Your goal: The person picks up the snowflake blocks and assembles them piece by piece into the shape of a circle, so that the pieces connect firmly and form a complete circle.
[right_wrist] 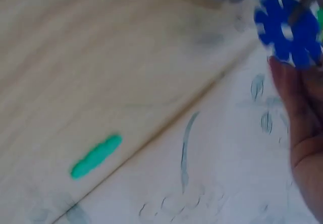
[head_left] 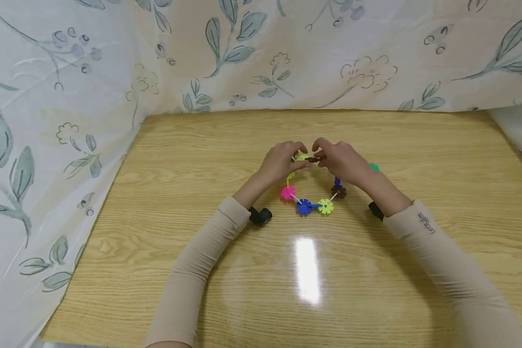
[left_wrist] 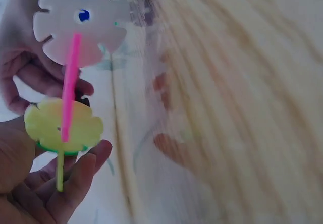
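Note:
A ring of notched plastic snowflake discs lies on the table, with a pink disc [head_left: 288, 192], a blue disc [head_left: 304, 207], a yellow-green disc [head_left: 325, 206] and a brown disc [head_left: 339, 192] along its near side. At its far side my left hand [head_left: 282, 162] pinches another yellow-green disc [head_left: 301, 156]. My right hand [head_left: 341, 162] holds a dark brown disc [head_left: 311, 160] edge-on against it. In the left wrist view, a yellow disc [left_wrist: 45, 123] sits at the left fingers, joined to a pink disc [left_wrist: 70, 88]. A blue disc [right_wrist: 272, 27] shows by the right fingertips in the right wrist view.
A loose green disc [head_left: 374, 166] lies on the wooden table [head_left: 178, 193] beyond the right forearm. Black devices [head_left: 261, 216] show beside both wrists. Leaf-patterned cloth [head_left: 243, 58] hangs behind the table's far edge and along its left side.

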Tool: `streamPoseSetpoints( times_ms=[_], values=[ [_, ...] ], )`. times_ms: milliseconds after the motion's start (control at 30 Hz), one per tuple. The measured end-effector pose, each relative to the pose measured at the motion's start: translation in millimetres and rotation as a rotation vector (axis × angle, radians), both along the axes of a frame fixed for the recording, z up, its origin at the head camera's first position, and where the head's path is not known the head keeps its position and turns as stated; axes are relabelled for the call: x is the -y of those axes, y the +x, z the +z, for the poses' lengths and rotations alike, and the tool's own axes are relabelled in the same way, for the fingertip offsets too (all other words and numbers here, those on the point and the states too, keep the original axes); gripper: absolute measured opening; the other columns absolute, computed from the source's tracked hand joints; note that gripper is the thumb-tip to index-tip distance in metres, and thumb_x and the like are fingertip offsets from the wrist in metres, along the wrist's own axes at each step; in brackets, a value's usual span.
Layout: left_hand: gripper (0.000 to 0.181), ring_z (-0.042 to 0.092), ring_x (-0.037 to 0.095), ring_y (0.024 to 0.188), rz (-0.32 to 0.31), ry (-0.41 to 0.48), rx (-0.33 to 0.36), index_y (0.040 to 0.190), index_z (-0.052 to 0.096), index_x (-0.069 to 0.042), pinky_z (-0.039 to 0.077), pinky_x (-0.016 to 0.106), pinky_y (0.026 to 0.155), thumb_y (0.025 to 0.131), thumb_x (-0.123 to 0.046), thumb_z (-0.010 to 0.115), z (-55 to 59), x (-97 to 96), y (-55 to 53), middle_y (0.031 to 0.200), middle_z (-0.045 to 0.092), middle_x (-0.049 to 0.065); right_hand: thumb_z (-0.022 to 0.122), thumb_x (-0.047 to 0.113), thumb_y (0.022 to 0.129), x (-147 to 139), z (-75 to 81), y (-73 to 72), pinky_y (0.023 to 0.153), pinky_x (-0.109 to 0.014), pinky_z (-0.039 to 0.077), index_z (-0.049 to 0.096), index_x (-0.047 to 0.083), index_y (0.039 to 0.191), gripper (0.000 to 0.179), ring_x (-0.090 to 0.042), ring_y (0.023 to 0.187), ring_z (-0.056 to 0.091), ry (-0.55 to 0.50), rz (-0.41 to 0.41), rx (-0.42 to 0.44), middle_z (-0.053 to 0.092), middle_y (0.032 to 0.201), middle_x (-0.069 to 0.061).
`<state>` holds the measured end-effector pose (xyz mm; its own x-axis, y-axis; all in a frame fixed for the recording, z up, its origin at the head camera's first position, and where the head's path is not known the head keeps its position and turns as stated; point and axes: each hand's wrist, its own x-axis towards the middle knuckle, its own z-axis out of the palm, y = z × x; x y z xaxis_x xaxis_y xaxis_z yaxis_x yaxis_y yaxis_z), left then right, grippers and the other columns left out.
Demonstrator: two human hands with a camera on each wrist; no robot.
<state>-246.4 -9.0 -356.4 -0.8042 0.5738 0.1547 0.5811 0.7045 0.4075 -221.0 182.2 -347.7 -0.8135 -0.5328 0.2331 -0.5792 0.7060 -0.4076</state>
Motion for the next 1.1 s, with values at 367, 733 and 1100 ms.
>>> streamPoseSetpoints(
  times_ms=[367, 733, 1100],
  values=[
    [0.029, 0.060, 0.019, 0.092, 0.073, 0.031, 0.109, 0.109, 0.060, -0.007, 0.047, 0.030, 0.080, 0.089, -0.028, 0.061, 0.6, 8.5, 0.8, 0.102, 0.066, 0.007, 0.050, 0.019, 0.094, -78, 15.3, -7.3, 0.074, -0.053, 0.044, 0.054, -0.008, 0.112, 0.033, -0.045, 0.097, 0.053, 0.194, -0.396, 0.384, 0.055, 0.111, -0.031],
    [0.019, 0.061, 0.018, 0.095, 0.063, 0.065, 0.099, 0.098, 0.071, -0.009, 0.047, 0.032, 0.080, 0.090, -0.022, 0.059, -4.3, 5.9, -1.3, 0.099, 0.069, 0.004, 0.065, 0.016, 0.085, -81, -6.0, -10.8, 0.072, -0.043, 0.043, 0.049, -0.005, 0.098, 0.030, -0.038, 0.088, 0.054, 0.157, -0.307, 0.430, 0.055, 0.101, -0.029],
    [0.011, 0.059, 0.011, 0.075, 0.011, 0.241, 0.112, 0.088, 0.071, -0.010, 0.044, 0.020, 0.067, 0.085, -0.020, 0.067, -6.4, 3.9, -1.9, 0.089, 0.071, 0.001, 0.056, 0.000, 0.089, -24, 13.0, -11.8, 0.062, -0.024, 0.043, 0.059, -0.003, 0.100, 0.012, -0.026, 0.074, 0.062, -0.182, -0.179, 0.358, 0.066, 0.085, -0.019]
  ],
)
